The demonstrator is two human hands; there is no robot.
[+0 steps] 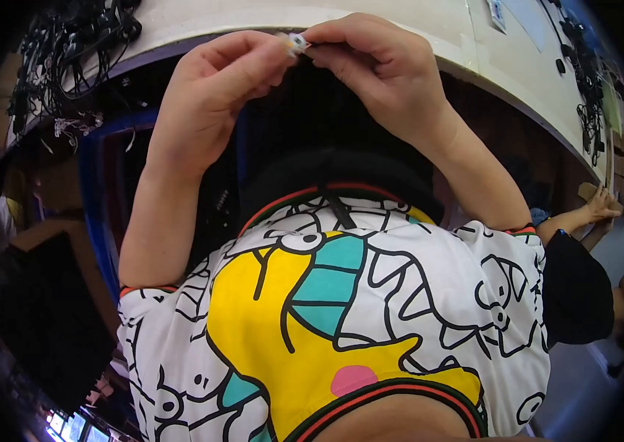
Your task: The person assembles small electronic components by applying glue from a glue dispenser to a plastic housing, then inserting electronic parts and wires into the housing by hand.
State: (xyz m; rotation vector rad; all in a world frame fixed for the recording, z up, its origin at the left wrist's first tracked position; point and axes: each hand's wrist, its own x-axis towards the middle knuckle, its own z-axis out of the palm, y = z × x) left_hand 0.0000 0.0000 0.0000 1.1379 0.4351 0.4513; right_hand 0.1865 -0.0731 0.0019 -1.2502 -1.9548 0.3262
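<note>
Fingers of the left hand (216,82) and right hand (394,74) pinch a small white piece (297,43) — near the pale table (201,16).

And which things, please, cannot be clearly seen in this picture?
Head view:
Small white piece: exact shape too small to tell, partly covered by fingers.
Black cables, upper left: tangled, cut off by the top edge.
Bright rectangles, lower left: too small, cut off by the lower edge.

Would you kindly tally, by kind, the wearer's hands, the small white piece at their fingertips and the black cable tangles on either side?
Hands: 2 (left hand, right hand)
Small white piece: 1
Black cable tangles: 2 (left tangle, right tangle)
Total: 5
</note>
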